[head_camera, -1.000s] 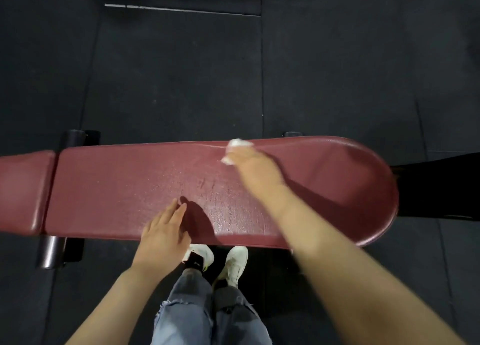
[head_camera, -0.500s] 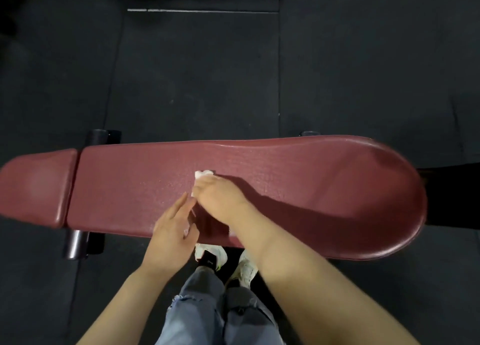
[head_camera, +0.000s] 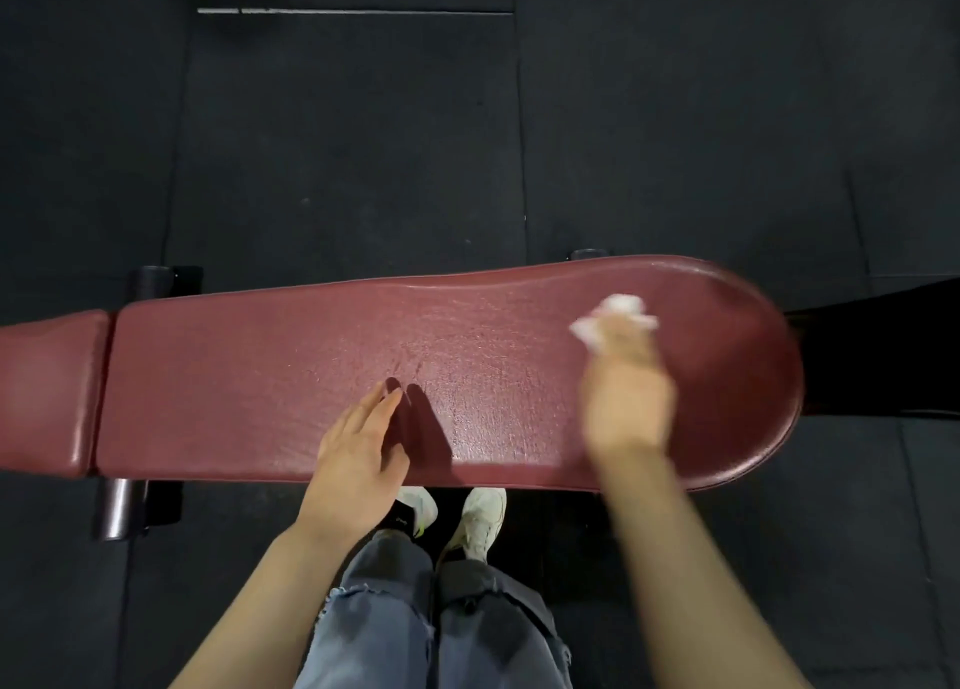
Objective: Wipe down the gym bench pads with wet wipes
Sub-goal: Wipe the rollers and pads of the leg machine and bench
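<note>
Wiping has swept rightward: half a second ago the right hand (head_camera: 626,402) was working beside the left hand (head_camera: 358,460), and now, blurred, it presses the wet wipe (head_camera: 613,317) under its fingertips far out toward the long pad's (head_camera: 260,376) rounded end, so that stretch looks covered. Left hand rests flat and open-fingered on the near edge, holding nothing; the short pad (head_camera: 47,392) beyond it seems unwiped, and no container is in sight.

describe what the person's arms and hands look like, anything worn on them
Both forearms are bare, with no sleeves in view. The left hand shows no glove, ring or watch. The right hand is motion-blurred; no glove shows, and finer detail cannot be told.
</note>
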Tool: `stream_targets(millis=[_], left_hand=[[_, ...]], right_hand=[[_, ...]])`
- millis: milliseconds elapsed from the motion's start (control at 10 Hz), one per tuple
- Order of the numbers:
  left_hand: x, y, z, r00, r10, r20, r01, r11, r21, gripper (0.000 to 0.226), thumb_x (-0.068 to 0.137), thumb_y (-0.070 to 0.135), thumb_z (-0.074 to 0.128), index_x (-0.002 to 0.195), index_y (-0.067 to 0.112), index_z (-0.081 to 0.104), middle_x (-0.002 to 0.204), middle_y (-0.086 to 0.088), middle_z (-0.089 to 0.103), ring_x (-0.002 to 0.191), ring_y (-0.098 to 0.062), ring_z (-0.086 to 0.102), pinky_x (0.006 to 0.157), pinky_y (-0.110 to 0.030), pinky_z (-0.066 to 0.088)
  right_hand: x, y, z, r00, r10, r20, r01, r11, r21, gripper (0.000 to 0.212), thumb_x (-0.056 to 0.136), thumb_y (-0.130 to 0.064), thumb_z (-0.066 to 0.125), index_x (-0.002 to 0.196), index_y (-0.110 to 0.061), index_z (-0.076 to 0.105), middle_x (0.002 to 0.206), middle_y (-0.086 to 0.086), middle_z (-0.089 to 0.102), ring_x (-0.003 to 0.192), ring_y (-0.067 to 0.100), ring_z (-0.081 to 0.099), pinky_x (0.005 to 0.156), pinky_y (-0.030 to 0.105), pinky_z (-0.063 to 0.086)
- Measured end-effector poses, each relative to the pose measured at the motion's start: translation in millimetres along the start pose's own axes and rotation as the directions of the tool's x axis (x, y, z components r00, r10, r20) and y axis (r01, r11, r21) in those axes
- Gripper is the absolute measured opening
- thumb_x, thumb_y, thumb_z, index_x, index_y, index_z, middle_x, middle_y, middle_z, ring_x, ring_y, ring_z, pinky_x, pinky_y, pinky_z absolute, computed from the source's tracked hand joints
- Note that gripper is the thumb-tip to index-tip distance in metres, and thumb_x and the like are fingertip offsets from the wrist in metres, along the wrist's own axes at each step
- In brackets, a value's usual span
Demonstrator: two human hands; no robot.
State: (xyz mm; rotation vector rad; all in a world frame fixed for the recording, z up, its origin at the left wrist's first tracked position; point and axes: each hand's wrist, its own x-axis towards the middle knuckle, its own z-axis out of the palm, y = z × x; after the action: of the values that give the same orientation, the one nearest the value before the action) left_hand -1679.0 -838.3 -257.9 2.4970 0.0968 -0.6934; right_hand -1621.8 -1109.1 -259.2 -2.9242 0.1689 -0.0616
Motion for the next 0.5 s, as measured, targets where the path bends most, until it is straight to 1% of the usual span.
stream_targets(millis=[100, 200, 300, 400, 500], left_hand=[[-3, -9, -6, 0.997, -0.074, -0.034, 0.070, 0.994, -0.088, 0.061, 0.094, 0.012, 0.055, 0.151, 0.020, 0.036, 0.160, 0.003, 0.025, 0.147, -0.019, 0.023, 0.120, -0.041, 0.020], [-8, -23, -11, 0.993, -0.106, -0.057, 0.102, 0.991, -0.081, 0.061, 0.093, 0.010, 0.056, 0.150, 0.018, 0.037, 0.160, -0.001, 0.028, 0.147, -0.021, 0.024, 0.120, -0.042, 0.021], [-14, -27, -9, 0.992, -0.119, -0.044, 0.115, 0.990, -0.085, 0.060, 0.093, 0.011, 0.057, 0.150, 0.018, 0.038, 0.160, 0.000, 0.027, 0.145, -0.023, 0.027, 0.119, -0.044, 0.023], [-18, -20, -2, 0.996, -0.086, -0.017, 0.084, 0.993, -0.079, 0.060, 0.094, 0.013, 0.056, 0.150, 0.020, 0.038, 0.160, 0.001, 0.027, 0.140, -0.024, 0.034, 0.116, -0.047, 0.030], [-20, -14, 2, 0.999, -0.033, 0.004, 0.033, 0.997, -0.065, 0.060, 0.095, 0.015, 0.054, 0.151, 0.020, 0.035, 0.160, 0.002, 0.026, 0.143, -0.022, 0.029, 0.117, -0.046, 0.028]], right_hand=[[7, -111, 44, 0.835, -0.396, 0.382, 0.320, 0.914, 0.249, 0.021, 0.089, -0.013, 0.047, 0.096, -0.017, 0.066, 0.105, 0.011, 0.067, 0.092, 0.020, 0.065, 0.079, 0.028, 0.052], [12, -103, 32, 0.580, -0.733, 0.354, 0.653, 0.679, 0.336, 0.032, 0.089, -0.019, 0.042, 0.106, -0.011, 0.068, 0.120, 0.014, 0.066, 0.114, 0.029, 0.061, 0.104, 0.044, 0.046], [23, 27, 10, 0.761, -0.580, 0.290, 0.551, 0.814, 0.182, 0.045, 0.094, -0.039, 0.032, 0.119, -0.032, 0.068, 0.143, -0.005, 0.052, 0.134, 0.016, 0.045, 0.119, 0.037, 0.027], [-8, 144, -38, 0.966, -0.196, 0.167, 0.224, 0.959, -0.172, 0.035, 0.095, -0.053, 0.033, 0.120, -0.057, 0.058, 0.142, -0.027, 0.048, 0.137, 0.010, 0.043, 0.116, 0.041, 0.034], [-45, 132, -88, 0.966, 0.254, -0.057, -0.254, 0.967, 0.004, 0.040, 0.090, -0.020, 0.038, 0.118, -0.014, 0.067, 0.120, 0.013, 0.064, 0.108, 0.036, 0.059, 0.089, 0.047, 0.050]])
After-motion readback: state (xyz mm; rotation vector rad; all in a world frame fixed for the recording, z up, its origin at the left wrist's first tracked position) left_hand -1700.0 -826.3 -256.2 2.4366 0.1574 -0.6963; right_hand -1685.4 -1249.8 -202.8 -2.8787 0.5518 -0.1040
